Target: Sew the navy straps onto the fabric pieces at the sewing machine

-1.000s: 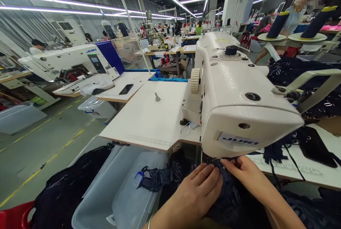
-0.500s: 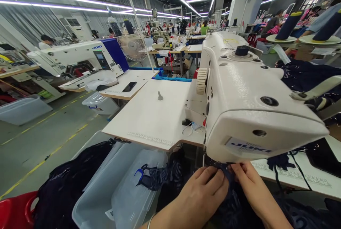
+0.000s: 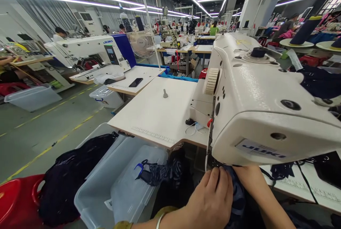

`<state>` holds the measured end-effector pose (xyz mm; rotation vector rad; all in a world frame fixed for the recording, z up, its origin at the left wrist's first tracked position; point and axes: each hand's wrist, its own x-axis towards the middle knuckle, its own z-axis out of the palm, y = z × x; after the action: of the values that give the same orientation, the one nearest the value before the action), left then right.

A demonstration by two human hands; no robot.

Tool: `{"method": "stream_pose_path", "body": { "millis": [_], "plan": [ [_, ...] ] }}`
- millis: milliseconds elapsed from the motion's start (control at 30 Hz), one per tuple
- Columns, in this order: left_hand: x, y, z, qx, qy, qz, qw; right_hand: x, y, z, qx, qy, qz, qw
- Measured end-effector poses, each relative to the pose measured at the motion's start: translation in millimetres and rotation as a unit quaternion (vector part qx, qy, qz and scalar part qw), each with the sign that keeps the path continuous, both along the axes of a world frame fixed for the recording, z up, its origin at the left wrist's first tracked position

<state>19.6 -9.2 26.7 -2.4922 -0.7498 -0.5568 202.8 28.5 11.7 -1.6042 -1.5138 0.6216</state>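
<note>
Because the dark cloth (image 3: 236, 198) reaches up to the underside of the sewing machine (image 3: 255, 90), we log the piece as partly worked, a judgement from its placement only. Needle area: hidden by the machine head, so we cannot read stitch progress, nor measure what portion is done against what is left.

Hands: our left hand (image 3: 210, 198) lies over the cloth just below the head, fingers drawn close together and curled; thumb out of sight, so we cannot tell whether it pinches or only presses. Our right hand (image 3: 250, 181) reaches in from the other side of the cloth; its fingertips are covered by the head, grip not determinable.

Other material: we note a gathered dark strip (image 3: 160, 174) with a bright blue end (image 3: 139, 168), lying over the clear bin (image 3: 93, 186). Beside that, a heap of dark fabric (image 3: 71, 172) sits next to a red plastic seat (image 3: 16, 200). More dark fabric (image 3: 317, 79) is piled beyond the machine, on its far right. We cannot tell which of these pieces are finished and which are unworked, so no batch count is entered.

Left of the machine, the white surface (image 3: 149, 115) carries a small grey metal piece (image 3: 165, 94); a phone (image 3: 135, 82) rests on the adjoining table (image 3: 145, 74). For our record: work on the cloth looks open, not closed out, since it lies at the head with both hands near it.
</note>
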Motion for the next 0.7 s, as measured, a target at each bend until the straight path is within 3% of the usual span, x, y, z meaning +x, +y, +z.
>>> {"method": "stream_pose_path", "body": {
  "millis": [400,700],
  "plan": [
    [10,-2,-2.2,0.002,-0.051,0.024,0.998,3,7,-1.1,0.008,-0.022,0.016,1.000],
    [13,-3,-5.8,-0.012,-0.025,0.036,0.999,12,11,-10.8,0.000,-0.002,-0.008,1.000]
  ]
}}
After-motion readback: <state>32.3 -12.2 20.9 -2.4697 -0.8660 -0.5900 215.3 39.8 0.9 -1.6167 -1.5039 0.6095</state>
